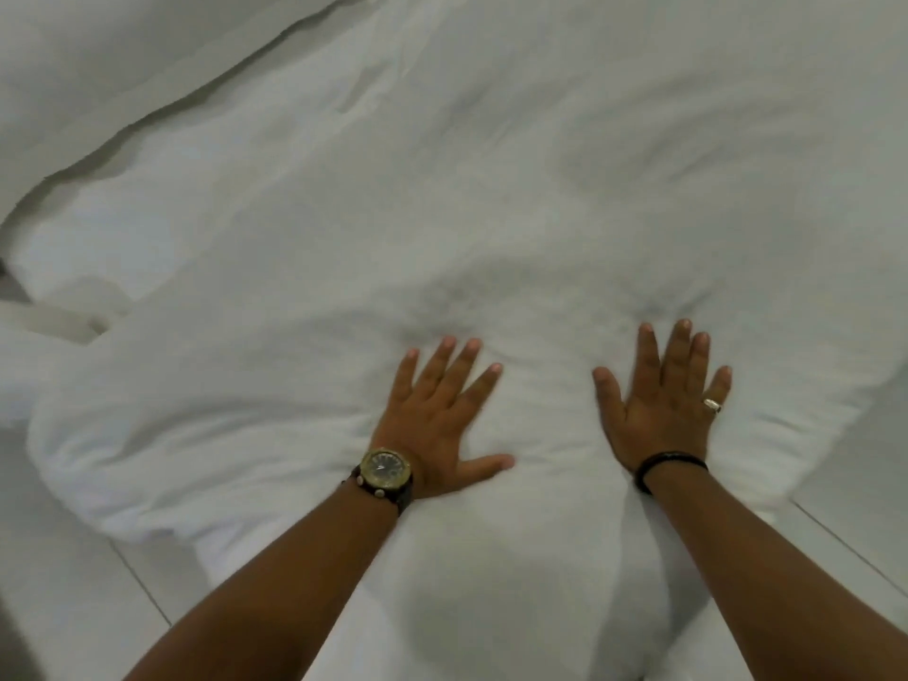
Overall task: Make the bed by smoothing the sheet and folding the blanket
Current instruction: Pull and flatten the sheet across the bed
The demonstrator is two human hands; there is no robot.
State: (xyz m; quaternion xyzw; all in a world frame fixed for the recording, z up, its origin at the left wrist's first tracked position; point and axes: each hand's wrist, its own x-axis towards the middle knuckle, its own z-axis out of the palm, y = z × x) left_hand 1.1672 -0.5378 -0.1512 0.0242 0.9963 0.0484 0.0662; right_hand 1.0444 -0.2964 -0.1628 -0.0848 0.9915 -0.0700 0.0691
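Both palms flat on the white blanket (442,199): left hand (437,415) with the wristwatch (385,466), right hand (663,405) with the ring (711,404), each grip wide, fingers spread, holding nothing. Blanket puffs up beneath and beyond them.

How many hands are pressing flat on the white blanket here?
2: the left hand with the watch, and the right hand with the ring, side by side on the blanket.
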